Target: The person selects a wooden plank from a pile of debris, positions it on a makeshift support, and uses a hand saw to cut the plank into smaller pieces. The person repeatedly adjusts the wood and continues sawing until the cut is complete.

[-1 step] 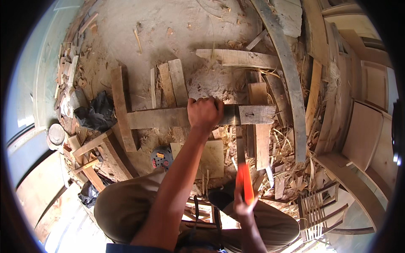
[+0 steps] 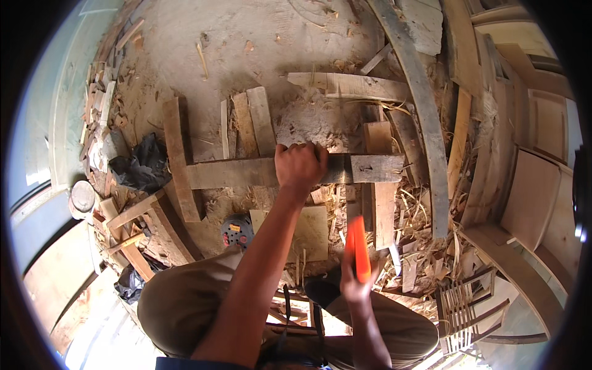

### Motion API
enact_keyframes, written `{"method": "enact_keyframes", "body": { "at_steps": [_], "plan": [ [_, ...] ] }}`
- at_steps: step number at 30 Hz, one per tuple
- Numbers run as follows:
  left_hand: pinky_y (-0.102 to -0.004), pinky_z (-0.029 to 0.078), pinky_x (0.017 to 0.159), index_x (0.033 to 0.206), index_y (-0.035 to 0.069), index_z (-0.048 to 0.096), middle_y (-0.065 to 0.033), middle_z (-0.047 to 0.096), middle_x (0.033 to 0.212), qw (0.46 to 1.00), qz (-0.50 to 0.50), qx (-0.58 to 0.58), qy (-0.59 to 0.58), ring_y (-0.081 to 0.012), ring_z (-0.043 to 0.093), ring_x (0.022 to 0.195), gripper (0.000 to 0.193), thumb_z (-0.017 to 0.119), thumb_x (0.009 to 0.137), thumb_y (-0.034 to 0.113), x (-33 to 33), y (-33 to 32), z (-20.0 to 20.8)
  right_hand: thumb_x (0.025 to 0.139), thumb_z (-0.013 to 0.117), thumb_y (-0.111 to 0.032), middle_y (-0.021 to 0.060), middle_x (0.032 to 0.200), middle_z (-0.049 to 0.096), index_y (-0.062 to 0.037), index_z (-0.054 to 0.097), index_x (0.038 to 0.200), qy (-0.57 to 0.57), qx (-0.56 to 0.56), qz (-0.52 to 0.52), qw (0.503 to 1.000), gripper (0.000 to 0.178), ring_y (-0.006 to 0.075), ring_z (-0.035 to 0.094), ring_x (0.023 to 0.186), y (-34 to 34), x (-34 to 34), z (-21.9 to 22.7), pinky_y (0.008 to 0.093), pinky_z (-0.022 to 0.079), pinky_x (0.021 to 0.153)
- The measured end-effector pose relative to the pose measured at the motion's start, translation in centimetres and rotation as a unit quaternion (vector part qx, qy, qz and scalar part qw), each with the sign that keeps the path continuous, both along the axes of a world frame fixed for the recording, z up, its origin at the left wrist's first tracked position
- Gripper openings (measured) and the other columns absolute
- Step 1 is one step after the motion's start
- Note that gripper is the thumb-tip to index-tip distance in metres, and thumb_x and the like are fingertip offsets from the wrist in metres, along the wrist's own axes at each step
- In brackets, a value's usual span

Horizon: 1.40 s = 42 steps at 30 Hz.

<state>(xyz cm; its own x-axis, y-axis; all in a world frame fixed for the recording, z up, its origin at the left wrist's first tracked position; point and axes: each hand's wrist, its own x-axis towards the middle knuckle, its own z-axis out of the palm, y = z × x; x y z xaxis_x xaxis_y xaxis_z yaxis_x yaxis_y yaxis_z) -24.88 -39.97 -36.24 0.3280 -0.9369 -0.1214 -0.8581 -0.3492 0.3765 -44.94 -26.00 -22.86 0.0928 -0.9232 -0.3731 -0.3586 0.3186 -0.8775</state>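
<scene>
My left hand (image 2: 301, 163) is closed over the top of a weathered wooden beam (image 2: 240, 173) that lies crosswise before me. In my right hand (image 2: 356, 285), closer to my body, is the orange handle of a handsaw (image 2: 357, 246). Its narrow dark blade runs forward to the near edge of the beam, right of my left hand. A lighter section of beam lies right of the blade line. The blade's far part is blurred, so how deep it sits in the wood cannot be made out. Under the beam's right part stands a wooden block (image 2: 383, 209).
A thicker timber (image 2: 179, 157) meets the beam's left end. Short boards (image 2: 260, 120) lie beyond it, and a long curved plank (image 2: 422, 114) stretches along the right. Shavings and offcuts cover the ground. Black plastic (image 2: 145, 163) and a clog-covered foot (image 2: 237, 231) are at left.
My right hand and the orange saw handle have moved forward, nearer the beam. My left hand stays in place on the wood.
</scene>
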Motion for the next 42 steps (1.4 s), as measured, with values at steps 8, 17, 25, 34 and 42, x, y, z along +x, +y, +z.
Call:
{"method": "enact_keyframes", "body": {
  "at_steps": [8,17,25,34,42],
  "plan": [
    [-0.0420,0.045,0.080,0.068,0.007,0.071,-0.0152,0.069,0.066,1.000,0.011,0.000,-0.005,-0.0274,0.068,0.061,0.037,0.054,0.092,0.030,0.4,-0.3,0.3,0.092,0.056,-0.005,0.0249,0.113,0.069,0.0157,0.055,0.128,0.091,-0.107,0.125,0.982,0.041,0.0272,0.070,0.100,8.0,-4.7,2.1,0.0427,0.055,0.089],
    [-0.0435,0.047,0.082,0.067,0.006,0.072,-0.0169,0.070,0.067,1.000,0.003,0.004,-0.001,-0.0301,0.068,0.060,0.038,0.054,0.091,0.030,0.6,-1.1,0.1,0.082,0.064,-0.002,0.0004,0.065,0.055,-0.0022,0.059,0.075,0.058,-0.127,0.040,0.989,0.008,0.0099,0.055,0.058,3.1,-1.0,-6.1,0.0268,0.042,0.054],
    [-0.0438,0.049,0.084,0.068,0.005,0.073,-0.0175,0.069,0.066,1.000,0.000,0.009,0.000,-0.0338,0.068,0.062,0.043,0.050,0.094,0.030,-0.1,-0.4,0.5,0.079,0.060,0.000,0.0114,0.069,0.060,0.0010,0.062,0.083,0.133,-0.129,0.096,0.978,0.005,0.0166,0.059,0.056,3.0,-2.2,-6.1,0.0289,0.048,0.063],
    [-0.0430,0.048,0.081,0.066,0.008,0.073,-0.0173,0.069,0.065,1.000,0.012,-0.001,-0.010,-0.0309,0.068,0.059,0.040,0.052,0.092,0.030,0.2,-0.4,0.2,0.078,0.067,-0.003,0.0022,0.063,0.056,0.0007,0.068,0.085,-0.076,-0.106,-0.103,0.986,0.009,0.0109,0.055,0.055,7.6,-2.4,-5.3,0.0269,0.042,0.050],
    [-0.0437,0.049,0.080,0.069,0.006,0.073,-0.0193,0.070,0.070,1.000,-0.003,-0.011,-0.011,-0.0333,0.069,0.063,0.041,0.051,0.092,0.032,-0.2,-0.6,0.3,0.068,0.066,-0.004,0.0068,0.062,0.054,-0.0051,0.059,0.071,0.017,-0.111,0.020,0.993,0.008,0.0153,0.054,0.052,0.2,-0.4,-9.9,0.0307,0.042,0.050]
  ]
}}
